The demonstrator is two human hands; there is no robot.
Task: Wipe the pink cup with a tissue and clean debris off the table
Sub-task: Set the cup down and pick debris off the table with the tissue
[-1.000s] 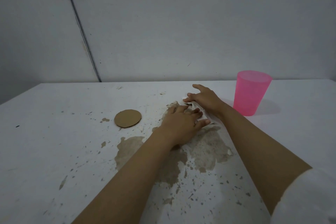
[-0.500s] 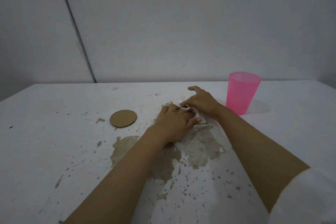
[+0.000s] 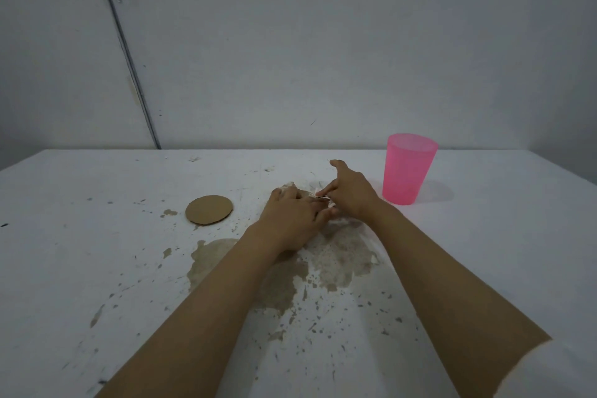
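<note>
The pink cup (image 3: 407, 169) stands upright on the white table (image 3: 97, 236), right of my hands. My left hand (image 3: 290, 220) lies palm down on the table, its fingers over a white tissue (image 3: 336, 220) that is mostly hidden. My right hand (image 3: 350, 192) meets it from the right, thumb and fingertips pinching the tissue's edge, index finger lifted. Brown stains and dark specks (image 3: 339, 258) spread over the table under and in front of my hands.
A round brown cardboard disc (image 3: 209, 209) lies flat to the left of my hands. A grey wall (image 3: 290, 42) rises right behind the table's far edge. Small specks are scattered toward the near edge.
My right hand has lifted slightly and drawn in toward my left, now pinching the tissue's edge. The view has shifted a little; the cup has stayed put.
</note>
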